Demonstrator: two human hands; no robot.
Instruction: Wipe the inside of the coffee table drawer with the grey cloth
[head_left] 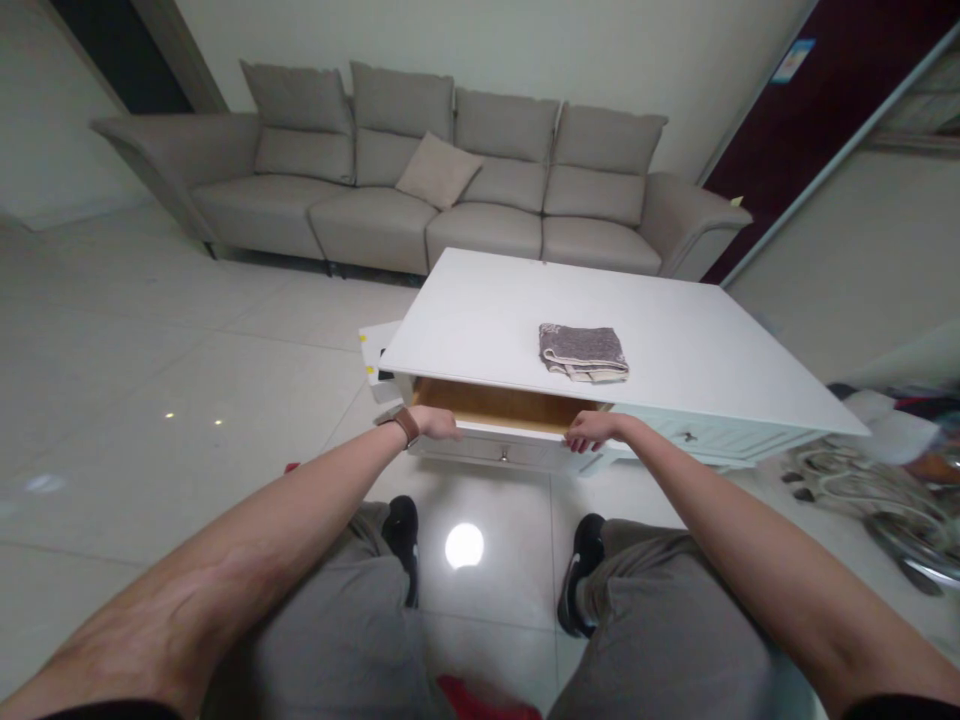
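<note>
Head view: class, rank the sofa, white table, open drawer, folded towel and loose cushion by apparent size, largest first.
1. sofa
2. white table
3. open drawer
4. folded towel and loose cushion look alike; the cushion lies farther off, so no ranking.

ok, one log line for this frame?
left hand: gripping drawer front | right hand: gripping drawer front | drawer: partly open | towel: folded on table | sofa: behind table

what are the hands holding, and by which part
The left hand and right hand grip the open drawer by its front panel's top edge, one near each end.
</note>
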